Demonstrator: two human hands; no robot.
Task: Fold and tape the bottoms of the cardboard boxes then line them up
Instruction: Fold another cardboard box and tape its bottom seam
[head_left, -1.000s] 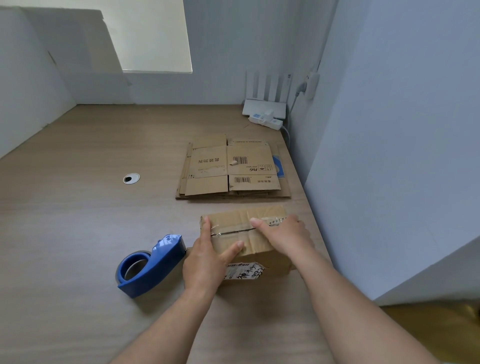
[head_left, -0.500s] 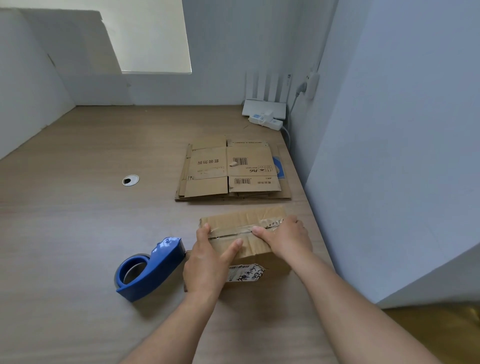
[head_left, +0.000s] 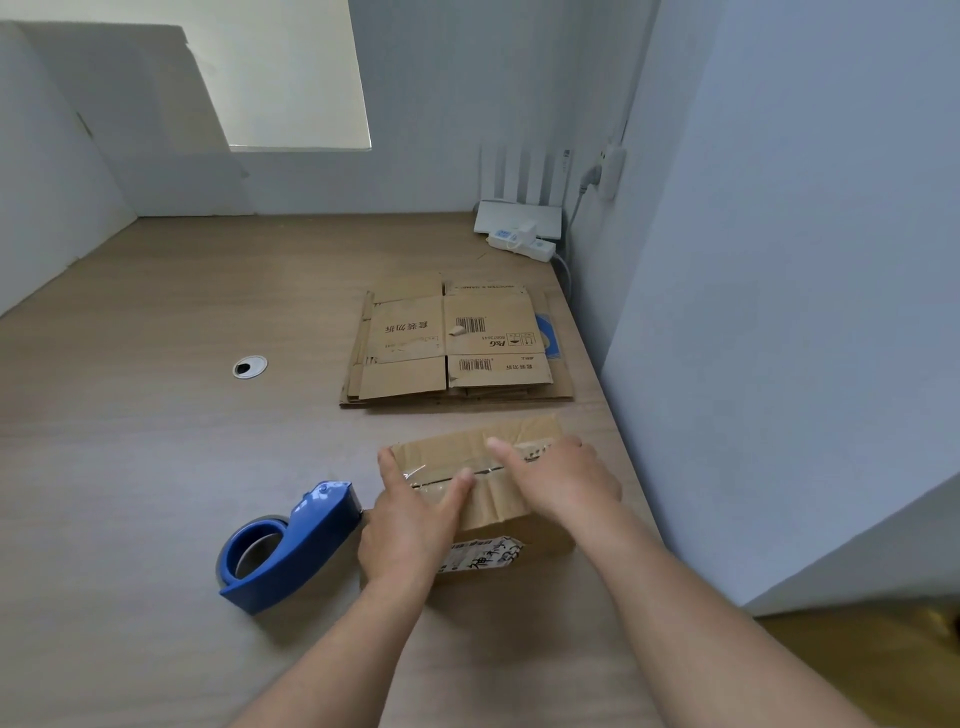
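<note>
The left hand (head_left: 410, 525) and right hand (head_left: 561, 483) press flat, fingers spread, on the small brown cardboard box (head_left: 491, 512); uneven pressure may wrinkle its clear tape (head_left: 434, 482).

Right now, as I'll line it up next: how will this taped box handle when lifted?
The small cardboard box is probably light. Its creased top suggests soft walls that may flex if squeezed. Flat-sided, it should slide, not roll.

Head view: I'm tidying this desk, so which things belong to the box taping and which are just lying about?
For the job: box, tape dispenser, stack of flat boxes, left hand, right hand.
Lying about: router, power strip, cable hole.
</note>
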